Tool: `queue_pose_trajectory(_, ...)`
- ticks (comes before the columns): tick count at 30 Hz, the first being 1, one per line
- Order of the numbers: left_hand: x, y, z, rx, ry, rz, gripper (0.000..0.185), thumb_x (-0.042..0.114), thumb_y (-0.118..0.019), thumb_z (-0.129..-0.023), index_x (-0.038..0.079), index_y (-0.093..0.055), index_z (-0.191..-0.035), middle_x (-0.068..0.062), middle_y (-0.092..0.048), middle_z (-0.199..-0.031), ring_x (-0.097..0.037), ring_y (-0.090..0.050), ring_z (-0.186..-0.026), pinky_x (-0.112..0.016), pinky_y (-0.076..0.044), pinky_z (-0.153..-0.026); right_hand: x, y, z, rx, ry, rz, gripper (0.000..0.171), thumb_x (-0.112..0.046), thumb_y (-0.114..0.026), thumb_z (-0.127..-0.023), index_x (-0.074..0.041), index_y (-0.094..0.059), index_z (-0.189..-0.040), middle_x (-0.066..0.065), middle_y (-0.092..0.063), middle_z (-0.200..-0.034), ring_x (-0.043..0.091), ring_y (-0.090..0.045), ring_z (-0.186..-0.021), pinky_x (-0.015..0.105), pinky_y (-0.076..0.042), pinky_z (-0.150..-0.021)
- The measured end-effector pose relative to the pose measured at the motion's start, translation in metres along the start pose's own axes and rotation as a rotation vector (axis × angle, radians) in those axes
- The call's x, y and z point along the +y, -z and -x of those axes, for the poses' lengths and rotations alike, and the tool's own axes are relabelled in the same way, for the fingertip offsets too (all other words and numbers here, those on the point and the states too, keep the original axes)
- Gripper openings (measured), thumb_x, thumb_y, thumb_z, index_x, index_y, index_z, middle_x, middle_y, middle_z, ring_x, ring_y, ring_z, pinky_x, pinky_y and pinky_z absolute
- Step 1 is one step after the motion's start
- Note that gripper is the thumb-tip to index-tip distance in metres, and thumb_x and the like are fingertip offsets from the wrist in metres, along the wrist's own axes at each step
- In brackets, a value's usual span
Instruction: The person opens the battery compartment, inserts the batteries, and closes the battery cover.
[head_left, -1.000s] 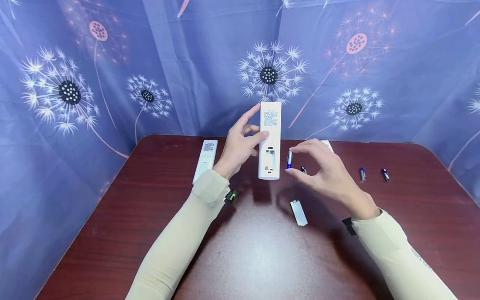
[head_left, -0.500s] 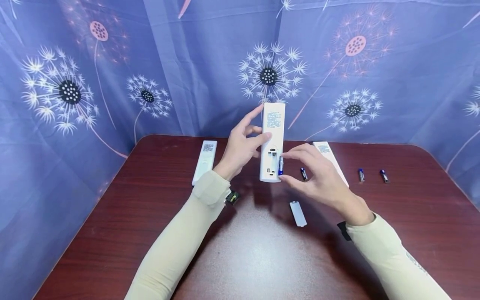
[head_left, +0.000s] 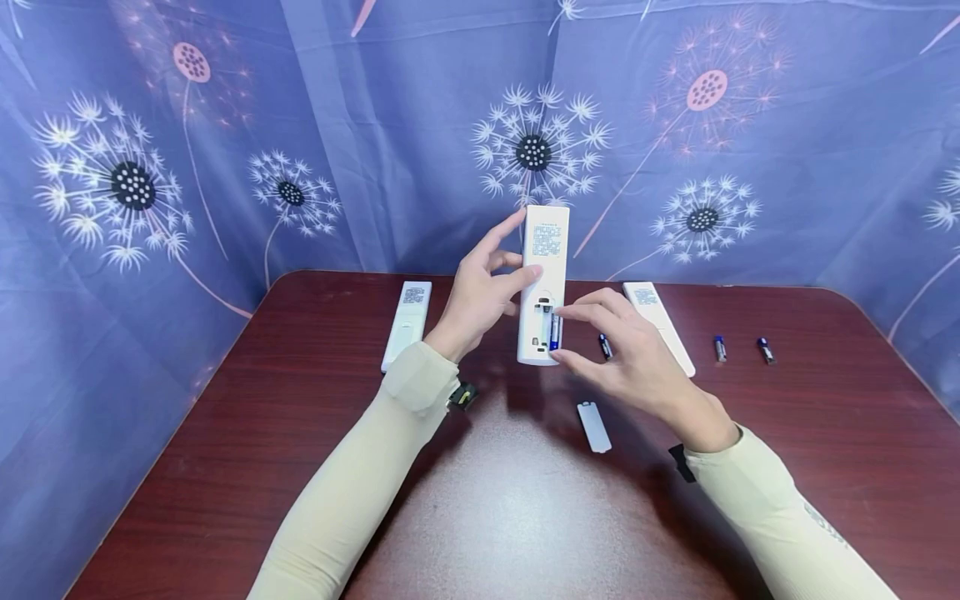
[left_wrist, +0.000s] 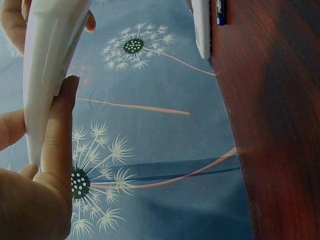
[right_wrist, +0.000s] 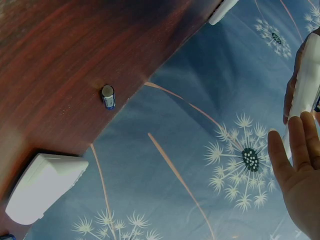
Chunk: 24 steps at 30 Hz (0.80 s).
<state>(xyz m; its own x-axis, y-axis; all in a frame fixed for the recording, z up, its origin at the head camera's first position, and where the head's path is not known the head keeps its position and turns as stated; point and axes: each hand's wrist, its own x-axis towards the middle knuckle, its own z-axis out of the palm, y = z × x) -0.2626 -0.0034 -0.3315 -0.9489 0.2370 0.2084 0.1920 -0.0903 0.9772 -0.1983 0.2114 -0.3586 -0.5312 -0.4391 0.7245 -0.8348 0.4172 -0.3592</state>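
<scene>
My left hand [head_left: 483, 292] grips a white remote control [head_left: 546, 267] upright above the table, its back toward me and its battery compartment uncovered. The thumb lies across the back, with fingers around the left side. Between the thumb and fingertips of my right hand [head_left: 637, 350] is a blue and silver battery [head_left: 555, 331], standing lengthwise at the right side of the compartment. The left side of the compartment shows bare. In the left wrist view the remote [left_wrist: 52, 60] appears edge-on in the hand [left_wrist: 55, 150]. The right wrist view shows the right hand's fingers [right_wrist: 300, 145] at the remote's edge.
A white battery cover [head_left: 595, 427] lies on the dark red table [head_left: 480, 500] below the hands. Another remote [head_left: 407, 325] lies at the left and one [head_left: 660, 327] at the right. Loose batteries lie behind the right hand [head_left: 605, 346] and farther right [head_left: 720, 348]. A floral blue curtain hangs behind.
My right hand has moved left, bringing the battery from beside the remote into its compartment area. The left hand and remote have shifted slightly right.
</scene>
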Motion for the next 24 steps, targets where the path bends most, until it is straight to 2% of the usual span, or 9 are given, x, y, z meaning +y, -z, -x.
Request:
queue_pose_trajectory(7, -0.0006, -0.0004, 0.0003, 0.013, -0.003, -0.002, 0.071, 0.005, -0.076, -0.099, 0.042, -0.054, -0.155, -0.012, -0.071, -0.108, -0.028, -0.072, -0.081, -0.038, -0.061, -0.060, -0.0003, -0.0017, 0.0023, -0.028, -0.034, 0.030, 0.054, -0.001, -0.091, -0.077, -0.005, -0.075, -0.128, 0.011, -0.065, -0.111, 0.024, -0.061, -0.103, 0.026, -0.044, -0.090)
queue_pose_trajectory(13, -0.0010, -0.0008, 0.0003, 0.011, 0.005, -0.018, 0.071, 0.006, -0.076, -0.099, 0.044, -0.054, -0.155, -0.011, -0.071, -0.109, -0.028, -0.072, -0.082, -0.038, -0.060, -0.060, -0.0015, -0.0035, 0.0033, -0.034, -0.059, 0.093, 0.053, -0.004, -0.091, -0.079, -0.006, -0.075, -0.130, 0.010, -0.064, -0.110, 0.025, -0.060, -0.103, 0.030, -0.045, -0.086)
queue_pose_trajectory(24, -0.0027, -0.0018, -0.0005, 0.024, 0.006, -0.015, 0.071, 0.006, -0.077, -0.098, 0.044, -0.055, -0.154, -0.012, -0.071, -0.109, -0.027, -0.072, -0.080, -0.036, -0.060, -0.058, -0.0048, -0.0076, 0.0018, -0.001, 0.000, 0.216, 0.048, -0.005, -0.093, -0.079, -0.005, -0.078, -0.125, 0.013, -0.065, -0.110, 0.031, -0.063, -0.099, 0.038, -0.049, -0.080)
